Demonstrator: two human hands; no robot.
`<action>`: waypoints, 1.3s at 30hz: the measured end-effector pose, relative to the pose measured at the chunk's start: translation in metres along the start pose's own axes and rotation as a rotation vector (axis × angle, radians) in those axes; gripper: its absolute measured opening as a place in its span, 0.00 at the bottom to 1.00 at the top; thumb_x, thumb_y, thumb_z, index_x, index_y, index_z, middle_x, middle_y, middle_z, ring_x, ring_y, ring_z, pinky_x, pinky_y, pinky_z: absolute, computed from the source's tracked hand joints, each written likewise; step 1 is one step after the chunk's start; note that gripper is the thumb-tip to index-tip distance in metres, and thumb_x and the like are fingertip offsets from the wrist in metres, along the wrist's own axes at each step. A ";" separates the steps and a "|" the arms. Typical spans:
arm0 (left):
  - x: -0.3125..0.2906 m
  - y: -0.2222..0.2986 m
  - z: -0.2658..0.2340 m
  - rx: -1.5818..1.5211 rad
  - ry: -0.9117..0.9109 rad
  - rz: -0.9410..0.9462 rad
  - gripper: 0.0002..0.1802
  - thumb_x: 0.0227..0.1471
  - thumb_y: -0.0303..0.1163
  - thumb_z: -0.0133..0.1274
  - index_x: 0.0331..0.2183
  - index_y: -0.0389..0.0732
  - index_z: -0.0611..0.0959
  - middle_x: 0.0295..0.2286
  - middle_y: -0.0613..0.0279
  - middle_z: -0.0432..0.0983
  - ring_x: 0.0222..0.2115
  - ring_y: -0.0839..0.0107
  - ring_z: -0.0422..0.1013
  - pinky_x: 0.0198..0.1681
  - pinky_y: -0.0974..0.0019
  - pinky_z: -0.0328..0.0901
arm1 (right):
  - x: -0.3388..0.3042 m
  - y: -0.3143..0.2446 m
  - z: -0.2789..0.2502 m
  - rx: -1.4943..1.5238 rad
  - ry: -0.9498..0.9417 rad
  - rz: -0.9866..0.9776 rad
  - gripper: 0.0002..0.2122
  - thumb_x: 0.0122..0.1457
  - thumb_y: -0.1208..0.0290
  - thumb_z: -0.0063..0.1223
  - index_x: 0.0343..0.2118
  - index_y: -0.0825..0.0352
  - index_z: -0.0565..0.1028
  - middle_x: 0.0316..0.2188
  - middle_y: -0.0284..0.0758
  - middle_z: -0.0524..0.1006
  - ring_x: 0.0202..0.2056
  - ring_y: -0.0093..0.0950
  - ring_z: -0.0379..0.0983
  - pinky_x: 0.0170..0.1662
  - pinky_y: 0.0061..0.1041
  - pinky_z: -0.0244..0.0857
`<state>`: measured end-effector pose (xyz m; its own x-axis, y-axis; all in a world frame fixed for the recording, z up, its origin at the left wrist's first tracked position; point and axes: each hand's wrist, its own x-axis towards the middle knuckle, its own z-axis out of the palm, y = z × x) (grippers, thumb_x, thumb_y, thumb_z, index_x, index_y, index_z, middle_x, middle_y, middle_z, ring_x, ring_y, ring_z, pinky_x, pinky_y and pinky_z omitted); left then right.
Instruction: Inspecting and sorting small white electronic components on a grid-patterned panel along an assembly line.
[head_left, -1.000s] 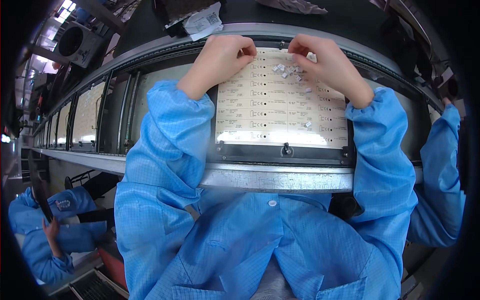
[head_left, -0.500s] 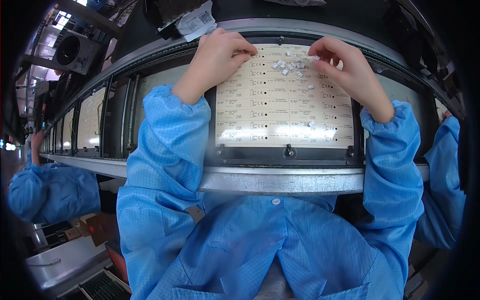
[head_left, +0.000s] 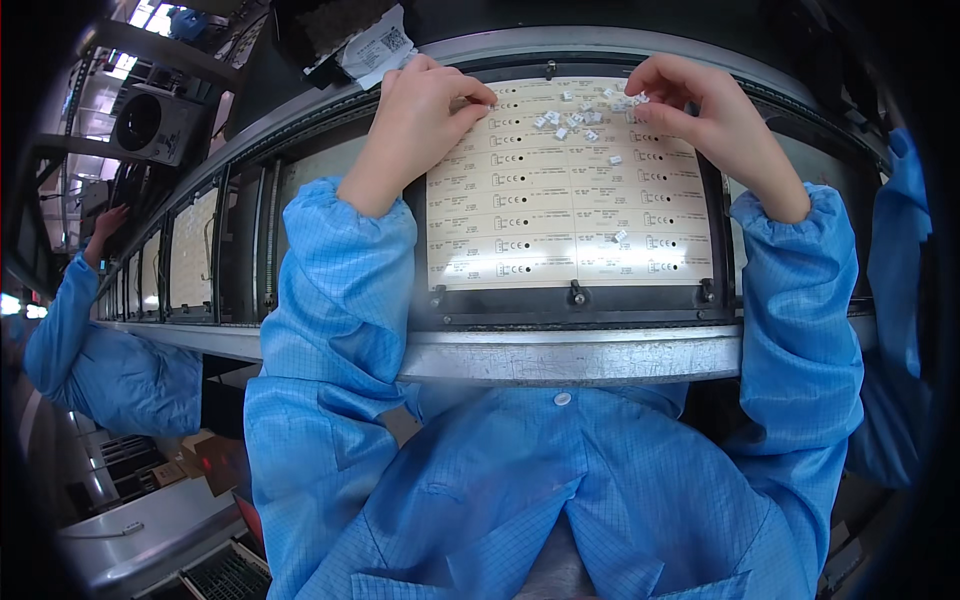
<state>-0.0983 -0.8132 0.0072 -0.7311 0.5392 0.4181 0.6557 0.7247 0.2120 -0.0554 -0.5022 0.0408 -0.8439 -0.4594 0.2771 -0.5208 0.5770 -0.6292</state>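
A cream-coloured panel (head_left: pixel 545 210) of printed circuit boards lies in a dark frame in front of me, marked with rows of black print and black dots. Over its upper left part, my left hand (head_left: pixel 425 115) has thumb and forefinger pinched together; a tiny pale bit shows at the tips, too small to name. At the upper right, my right hand (head_left: pixel 715 115) pinches a small white connector between thumb and forefinger. A loose group of white connectors (head_left: pixel 562 133) lies between the hands. Single ones lie lower, one connector (head_left: pixel 615 160) mid-panel and another connector (head_left: pixel 620 237) near the bottom.
A metal rail (head_left: pixel 570 355) runs along the near side of the line. Black clamps (head_left: pixel 578 292) hold the panel's edge. Behind my left hand lies a crumpled white labelled bag (head_left: pixel 378 48). Another worker's blue sleeve (head_left: pixel 62 315) is at left, a second sleeve (head_left: pixel 898 260) at right.
The panel appears slightly higher and further left in view. My right hand has moved up to the connectors at the group's right side. My left hand keeps its pinch at the upper left.
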 end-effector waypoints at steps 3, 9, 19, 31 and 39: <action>0.000 0.002 0.007 0.036 0.065 0.023 0.07 0.50 0.32 0.58 0.31 0.46 0.89 0.31 0.68 0.82 0.41 0.64 0.68 0.48 0.61 0.58 | 0.001 -0.002 -0.003 -0.037 -0.028 -0.016 0.07 0.59 0.73 0.56 0.39 0.67 0.77 0.30 0.30 0.76 0.31 0.21 0.69 0.35 0.19 0.65; 0.001 0.011 0.008 0.115 0.148 0.148 0.06 0.46 0.28 0.62 0.31 0.41 0.88 0.28 0.63 0.83 0.36 0.60 0.71 0.42 0.59 0.66 | -0.002 0.002 -0.028 -0.169 -0.071 -0.001 0.07 0.60 0.76 0.55 0.40 0.69 0.77 0.32 0.33 0.77 0.33 0.23 0.72 0.40 0.20 0.68; -0.001 0.004 0.007 0.090 0.074 0.102 0.07 0.50 0.30 0.58 0.31 0.44 0.88 0.30 0.66 0.82 0.40 0.64 0.69 0.48 0.59 0.61 | -0.002 0.093 -0.082 -0.226 0.202 0.086 0.09 0.64 0.72 0.52 0.46 0.64 0.78 0.36 0.30 0.78 0.38 0.19 0.73 0.43 0.17 0.67; 0.003 0.028 0.002 0.281 0.075 0.092 0.09 0.53 0.31 0.55 0.37 0.48 0.86 0.33 0.69 0.80 0.41 0.67 0.70 0.47 0.58 0.59 | -0.009 0.013 -0.029 -0.026 -0.048 -0.074 0.08 0.63 0.74 0.53 0.43 0.68 0.77 0.35 0.32 0.78 0.35 0.21 0.75 0.43 0.19 0.70; 0.042 0.052 0.019 -0.018 -0.061 0.153 0.12 0.54 0.32 0.55 0.41 0.47 0.85 0.37 0.61 0.79 0.41 0.59 0.74 0.46 0.55 0.66 | -0.010 0.006 -0.017 0.035 -0.132 0.020 0.07 0.62 0.75 0.53 0.41 0.70 0.76 0.33 0.31 0.77 0.34 0.19 0.74 0.41 0.20 0.70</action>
<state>-0.0985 -0.7449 0.0188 -0.6320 0.6684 0.3923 0.7633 0.6243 0.1659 -0.0525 -0.4822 0.0467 -0.8282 -0.5347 0.1678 -0.4975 0.5636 -0.6594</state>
